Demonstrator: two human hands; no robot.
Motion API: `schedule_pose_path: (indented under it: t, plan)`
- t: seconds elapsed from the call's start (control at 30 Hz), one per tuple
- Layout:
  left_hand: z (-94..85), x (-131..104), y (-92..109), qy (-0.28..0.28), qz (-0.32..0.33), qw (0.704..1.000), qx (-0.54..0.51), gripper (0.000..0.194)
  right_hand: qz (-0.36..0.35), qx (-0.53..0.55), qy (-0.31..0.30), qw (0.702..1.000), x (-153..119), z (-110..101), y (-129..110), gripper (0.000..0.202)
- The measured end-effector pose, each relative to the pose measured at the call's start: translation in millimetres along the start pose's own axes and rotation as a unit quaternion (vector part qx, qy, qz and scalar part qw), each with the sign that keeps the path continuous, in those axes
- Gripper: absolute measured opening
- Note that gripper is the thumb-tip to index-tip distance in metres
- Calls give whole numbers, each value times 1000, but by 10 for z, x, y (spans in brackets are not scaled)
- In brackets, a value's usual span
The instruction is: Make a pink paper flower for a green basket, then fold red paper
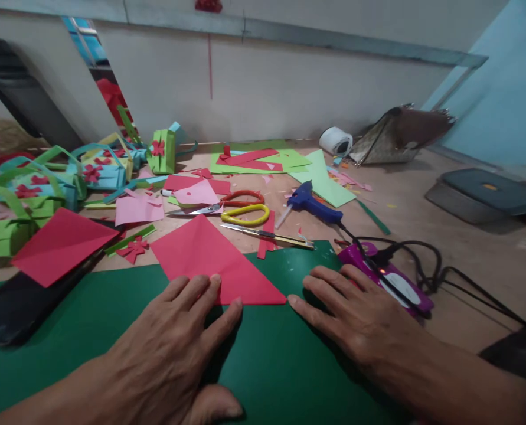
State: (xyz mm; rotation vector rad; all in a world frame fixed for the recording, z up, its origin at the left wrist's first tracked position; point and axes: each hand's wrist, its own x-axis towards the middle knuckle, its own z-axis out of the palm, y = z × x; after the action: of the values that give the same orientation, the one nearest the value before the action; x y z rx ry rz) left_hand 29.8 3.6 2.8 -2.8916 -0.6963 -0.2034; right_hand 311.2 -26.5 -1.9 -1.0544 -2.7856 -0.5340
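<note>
A sheet of red paper [214,254], with a straight near edge that looks like a fold, lies on the green mat [284,360]. My left hand [178,330] is on its near edge, fingers spread and fingertips pressing the paper flat. At the sheet's right corner, my right hand [351,313] rests on the mat with its thumb at the tip and its fingers loosely apart. Just beyond the paper are scissors [245,209] with red and yellow handles and a craft knife [267,235]. Another red square of paper [63,245] sits to the left on a black phone-like object [19,307].
Behind my right hand are a blue glue gun [313,203] and a purple power strip [386,277] with black cables. Small paper bags [45,189] crowd the left. Further back are green paper sheets [254,159], a white roll [336,141] and a lidded box [486,198].
</note>
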Motion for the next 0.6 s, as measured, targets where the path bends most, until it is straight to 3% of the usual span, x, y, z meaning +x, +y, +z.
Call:
schedule_pose_path:
  t: [0.17,0.33,0.6]
  plan:
    - [5,80,94,-36,-41,997,-46,79,29,-11,6,999,223,-116,-63,29]
    - [46,122,121,-73,-68,990,-100,80,-18,51,-17,998,453,52,-223,26]
    - [81,-243,-56,-22,-89,994,-51,62,-26,60,27,997,435,189,-191,17]
